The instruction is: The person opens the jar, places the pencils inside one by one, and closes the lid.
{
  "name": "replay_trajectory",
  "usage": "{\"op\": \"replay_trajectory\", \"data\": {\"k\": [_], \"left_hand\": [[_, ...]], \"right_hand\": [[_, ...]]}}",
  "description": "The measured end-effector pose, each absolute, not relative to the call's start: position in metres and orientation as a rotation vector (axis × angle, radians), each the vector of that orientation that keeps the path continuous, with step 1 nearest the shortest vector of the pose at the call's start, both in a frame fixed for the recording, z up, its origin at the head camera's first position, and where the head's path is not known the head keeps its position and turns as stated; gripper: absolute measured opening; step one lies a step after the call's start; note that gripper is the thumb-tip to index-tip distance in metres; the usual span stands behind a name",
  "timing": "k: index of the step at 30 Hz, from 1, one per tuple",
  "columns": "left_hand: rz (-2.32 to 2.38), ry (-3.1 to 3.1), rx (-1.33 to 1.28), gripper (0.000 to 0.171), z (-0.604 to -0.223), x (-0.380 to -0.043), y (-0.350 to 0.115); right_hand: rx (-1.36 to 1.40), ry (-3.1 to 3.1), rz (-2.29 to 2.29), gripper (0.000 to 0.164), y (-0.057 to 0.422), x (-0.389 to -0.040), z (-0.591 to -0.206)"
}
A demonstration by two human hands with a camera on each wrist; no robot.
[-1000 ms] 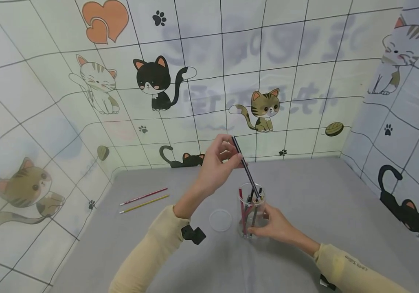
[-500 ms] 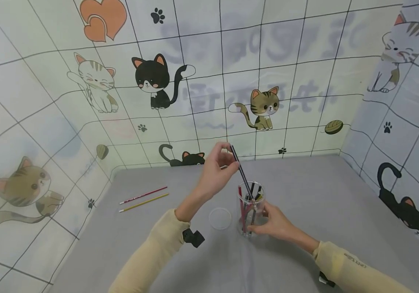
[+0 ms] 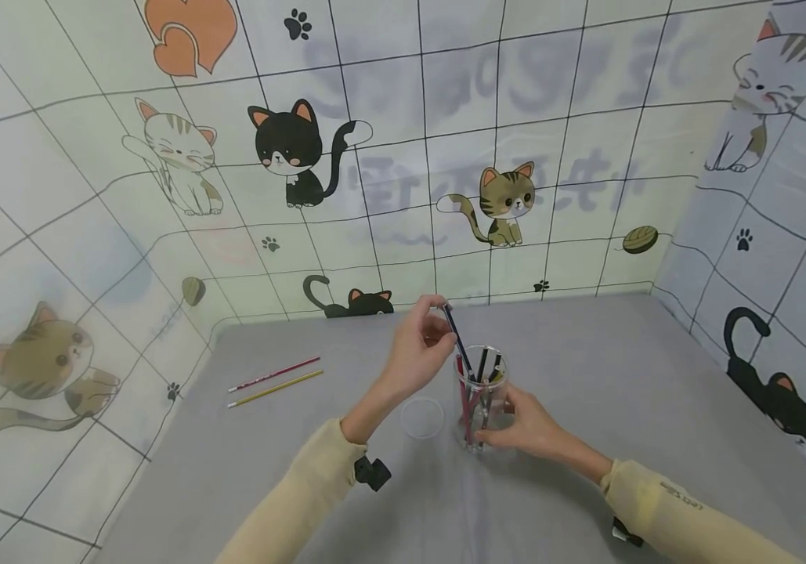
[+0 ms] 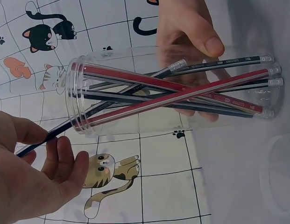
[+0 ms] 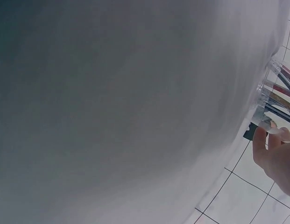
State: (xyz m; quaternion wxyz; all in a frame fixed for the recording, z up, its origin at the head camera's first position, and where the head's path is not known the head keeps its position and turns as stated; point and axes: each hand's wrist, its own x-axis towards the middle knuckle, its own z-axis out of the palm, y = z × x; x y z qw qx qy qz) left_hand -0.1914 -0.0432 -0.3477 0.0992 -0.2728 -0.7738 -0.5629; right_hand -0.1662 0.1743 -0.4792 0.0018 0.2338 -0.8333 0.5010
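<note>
A clear jar (image 3: 482, 407) stands upright on the grey table, holding several pencils, red and dark ones among them. My left hand (image 3: 420, 345) is above and left of its rim, pinching a dark pencil (image 3: 457, 337) near the top. In the left wrist view, that dark pencil (image 4: 58, 130) passes through the jar's mouth and slants inside, its silver eraser end (image 4: 177, 65) partway down. Low on the jar's right side, my right hand (image 3: 529, 427) grips it, the thumb in front; some fingers are hidden behind the jar. The right wrist view catches that hand (image 5: 275, 156) only at its edge.
A round clear lid (image 3: 422, 418) lies on the table left of the jar. Farther left are a red pencil (image 3: 273, 374) and a yellow pencil (image 3: 276, 389), side by side. A cat-print sheet (image 3: 388, 180) rises behind and beside the table.
My left hand has come down and the dark pencil has sunk deeper into the jar. The right hand keeps its hold on the jar. The head view has shifted slightly.
</note>
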Motion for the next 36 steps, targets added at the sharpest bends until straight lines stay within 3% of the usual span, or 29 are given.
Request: {"op": "replay_trajectory", "data": {"k": [15,20,36], "left_hand": [[-1.448,-2.414,-0.901,0.035,-0.353,-0.191,-0.043],[-1.433,-2.48,-0.831,0.041,-0.353,-0.193,-0.046],[-1.66,-2.427,-0.672,0.033,-0.363,-0.198,-0.083]], "right_hand": [[0.757,-2.598,1.588,0.064,0.175,-0.168,-0.48],[0.757,-2.597,1.569,0.065,0.174,-0.168,-0.479],[0.73,-2.618,1.564,0.06,0.174,-0.168,-0.479]]}}
